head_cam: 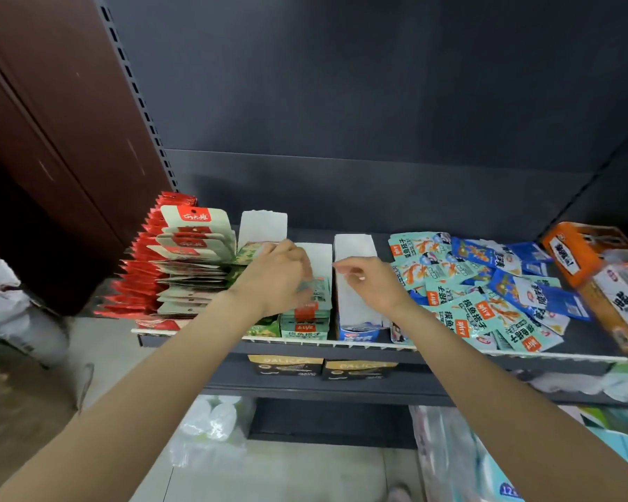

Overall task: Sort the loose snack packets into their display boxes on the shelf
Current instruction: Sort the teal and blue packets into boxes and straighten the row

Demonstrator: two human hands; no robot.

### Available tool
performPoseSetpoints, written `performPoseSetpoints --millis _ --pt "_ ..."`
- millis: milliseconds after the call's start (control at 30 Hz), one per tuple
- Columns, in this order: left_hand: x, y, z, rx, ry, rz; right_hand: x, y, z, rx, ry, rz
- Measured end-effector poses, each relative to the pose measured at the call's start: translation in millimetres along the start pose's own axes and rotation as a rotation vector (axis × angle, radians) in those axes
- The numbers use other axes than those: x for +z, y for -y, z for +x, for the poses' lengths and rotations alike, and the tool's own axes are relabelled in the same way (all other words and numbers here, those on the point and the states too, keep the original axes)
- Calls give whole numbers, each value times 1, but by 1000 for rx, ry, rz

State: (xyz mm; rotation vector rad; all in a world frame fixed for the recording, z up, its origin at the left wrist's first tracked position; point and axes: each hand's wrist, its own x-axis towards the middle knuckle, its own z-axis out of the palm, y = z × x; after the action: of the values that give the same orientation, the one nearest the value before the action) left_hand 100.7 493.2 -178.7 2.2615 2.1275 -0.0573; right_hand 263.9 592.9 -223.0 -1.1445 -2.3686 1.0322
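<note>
In the teal display box at the shelf front, teal packets stand filed, flat faces toward me, the row running front to back. My left hand presses them, fingers curled; hold unclear. Right hand, loosely curled, holds nothing over the blue box. Loose pile right: most sorting remains, I judge.

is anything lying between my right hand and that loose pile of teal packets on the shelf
Nothing visible blocks it. The right hand hovers over the blue-fronted display box, and the loose teal packets lie just to its right on the open shelf.
</note>
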Motion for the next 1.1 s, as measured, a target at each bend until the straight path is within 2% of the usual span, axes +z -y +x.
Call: performPoseSetpoints --millis 133,233,300,433,567,633,767,833,900,1000,1100 --pt "7 -39 37 -75 -118 -325 -35 -33 -4 30 -159 111" --pt "13 -84 76 -124 -182 -641 -62 -70 -6 107 -192 64" --pt "21 -115 104 -200 -141 -828 -77 -98 -4 171 -179 -15" --pt "59 -158 170 -423 100 -948 -95 -152 7 239 -20 -233" --pt "94 -165 214 -869 238 -924 -103 -188 17 208 252 -370" --pt "103 -163 225 -1020 249 -914 -104 -199 21 192 338 -423" --pt "110 -157 233 -1153 156 -1002 -103 -209 24 180 366 -508" --pt "112 -153 235 -1184 72 -1109 -102 -208 24 164 350 -525" --pt "105 -155 233 -1147 3 -1092 -104 -207 26 162 329 -516" --pt "83 -159 226 -927 -114 -952 -113 -200 29 176 248 -428" --pt "57 -154 211 -692 -242 -842 -117 -182 28 141 56 -262"
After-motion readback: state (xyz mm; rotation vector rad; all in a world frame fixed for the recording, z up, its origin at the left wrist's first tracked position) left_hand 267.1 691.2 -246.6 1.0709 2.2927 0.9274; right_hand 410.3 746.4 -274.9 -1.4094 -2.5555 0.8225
